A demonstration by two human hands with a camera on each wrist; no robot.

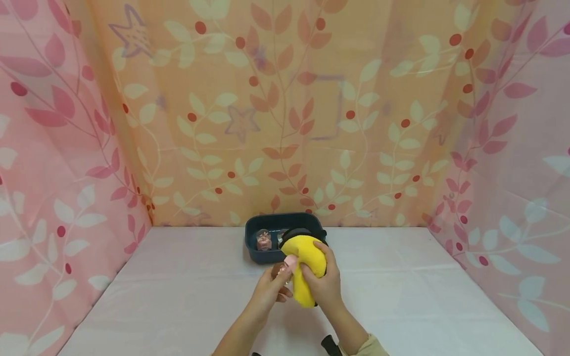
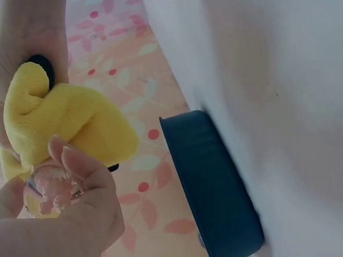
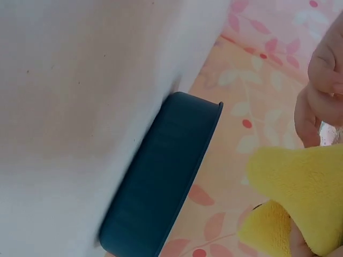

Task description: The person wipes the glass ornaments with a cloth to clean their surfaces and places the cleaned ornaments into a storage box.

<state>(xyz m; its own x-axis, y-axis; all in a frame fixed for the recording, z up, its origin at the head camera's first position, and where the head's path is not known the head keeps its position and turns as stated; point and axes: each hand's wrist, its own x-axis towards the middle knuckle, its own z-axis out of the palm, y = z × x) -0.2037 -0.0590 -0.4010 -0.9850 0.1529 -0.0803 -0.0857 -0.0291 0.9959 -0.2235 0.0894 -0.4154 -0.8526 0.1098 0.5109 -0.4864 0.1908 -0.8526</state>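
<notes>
My left hand (image 1: 265,292) holds a small clear globe (image 2: 53,187) with a pink figure inside, and its pink base (image 1: 291,261) shows from above. Soft yellow cloth (image 1: 311,253) with black edging is gripped by my right hand (image 1: 327,283). The cloth lies against the globe, its folds hanging down between the two hands. In the right wrist view, the yellow cloth (image 3: 300,187) covers most of the globe. Part of the right hand's fingers is hidden behind the cloth.
A dark blue bin (image 1: 267,256) stands on the white table (image 1: 178,291) near the back curtain. Inside it sits another clear globe with pink contents (image 1: 263,241). A black item (image 1: 303,231) shows at the bin's right side, partly behind the cloth. Patterned curtains enclose the table.
</notes>
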